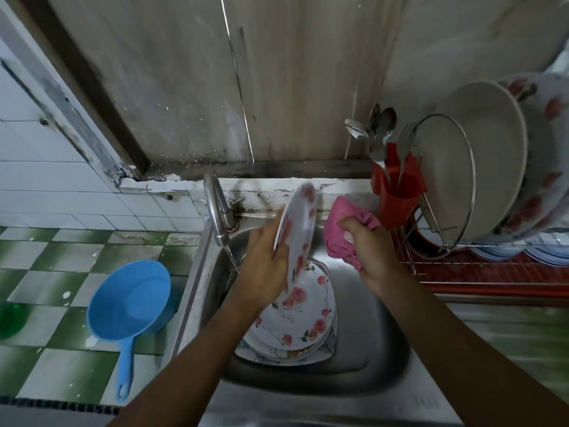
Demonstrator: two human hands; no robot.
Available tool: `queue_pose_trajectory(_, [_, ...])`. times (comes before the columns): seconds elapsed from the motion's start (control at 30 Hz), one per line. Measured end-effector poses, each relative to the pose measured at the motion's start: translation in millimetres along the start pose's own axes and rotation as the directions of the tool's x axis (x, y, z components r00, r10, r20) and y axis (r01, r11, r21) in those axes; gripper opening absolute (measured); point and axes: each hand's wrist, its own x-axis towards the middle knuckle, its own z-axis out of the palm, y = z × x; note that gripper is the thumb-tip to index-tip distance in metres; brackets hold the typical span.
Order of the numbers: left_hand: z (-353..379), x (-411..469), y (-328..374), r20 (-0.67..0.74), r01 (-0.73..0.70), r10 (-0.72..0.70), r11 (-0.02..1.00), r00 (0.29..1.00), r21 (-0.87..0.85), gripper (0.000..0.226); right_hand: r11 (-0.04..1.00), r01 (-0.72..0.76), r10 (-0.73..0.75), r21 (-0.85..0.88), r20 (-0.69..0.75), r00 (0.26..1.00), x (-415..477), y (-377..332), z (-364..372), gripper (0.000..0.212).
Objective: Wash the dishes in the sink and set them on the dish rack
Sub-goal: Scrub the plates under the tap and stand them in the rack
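Note:
My left hand (264,266) grips a white plate with pink flowers (297,229), held nearly on edge above the steel sink (369,343). To its right, my right hand (369,251) is closed around a pink cloth (338,232), apart from the plate. Under both hands, a stack of flowered plates (301,322) lies in the sink basin. A thin stream of water runs from the tap (217,211) just left of my left hand. The wire dish rack (431,263) stands at the right with large plates (480,161) leaning upright in it.
A red cutlery holder (400,192) with forks and spoons hangs at the rack's near corner. A blue plastic dipper (129,303) rests on the green-and-white tiled counter left of the sink. A stained wall rises right behind the sink.

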Motion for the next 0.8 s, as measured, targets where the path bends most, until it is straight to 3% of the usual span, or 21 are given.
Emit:
queue_pose_trajectory(0.17, [20.0, -18.2, -30.1, 0.038, 0.096, -0.095, 0.995, 0.995, -0.026, 0.052, 0.995, -0.067, 0.068, -0.080, 0.007, 0.998, 1.1, 28.4, -2.7, 0.022])
queue_pose_trajectory(0.33, [9.1, -19.6, -5.6, 0.043, 0.148, -0.145, 0.986, 0.988, -0.080, 0.047, 0.994, -0.111, 0.111, -0.024, 0.006, 0.994, -12.1, 18.7, 7.8, 0.010])
queue_pose_trajectory(0.5, [3.0, -26.0, 1.3, 0.050, 0.110, -0.106, 0.990, 0.993, -0.090, 0.053, 0.995, -0.093, 0.093, -0.018, -0.009, 0.996, -9.1, 16.6, 11.4, 0.013])
queue_pose_trajectory(0.7, [4.2, -31.6, 5.8, 0.034, 0.087, -0.082, 0.982, 0.996, -0.169, 0.034, 0.994, -0.104, 0.100, -0.033, -0.108, 0.989, -2.4, 21.1, 13.2, 0.024])
queue_pose_trajectory(0.8, [0.5, -34.1, 10.2, 0.097, 0.106, -0.088, 0.975, 0.991, -0.196, 0.045, 0.996, -0.084, 0.078, -0.024, -0.181, 0.980, 1.9, 14.6, 24.7, 0.028])
